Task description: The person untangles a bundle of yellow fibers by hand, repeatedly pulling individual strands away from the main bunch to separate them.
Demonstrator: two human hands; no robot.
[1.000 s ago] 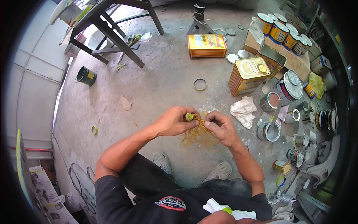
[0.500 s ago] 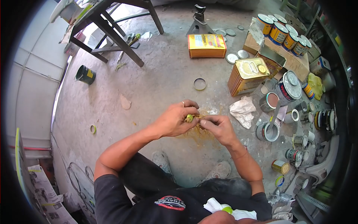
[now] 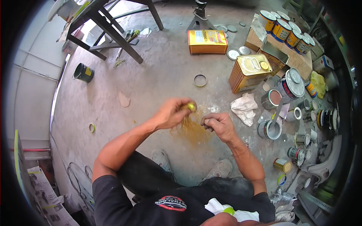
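My left hand (image 3: 175,113) is closed around a small yellow-green object (image 3: 191,107) that shows at its fingertips; its outline is blurred. Thin brownish strands seem to hang below these fingers. To the right, my right hand (image 3: 218,124) is closed with fingers curled and thumb pressed against them; whatever it may pinch is too small to make out. A gap separates the two hands. Beneath them, yellowish-brown material (image 3: 196,133) is scattered over the grey floor. A crumpled white cloth (image 3: 244,109) lies right of my right hand.
A metal ring (image 3: 200,80) lies ahead on the floor. Beyond are a yellow thinner can (image 3: 207,41) and a tall square can (image 3: 249,73). Open paint cans (image 3: 270,130) crowd the right side. A dark stool (image 3: 124,47) and a dark bucket (image 3: 83,73) stand at upper left.
My hands have moved apart, the left slightly up and to the left. The strands between them no longer span the gap. The view has shifted slightly.
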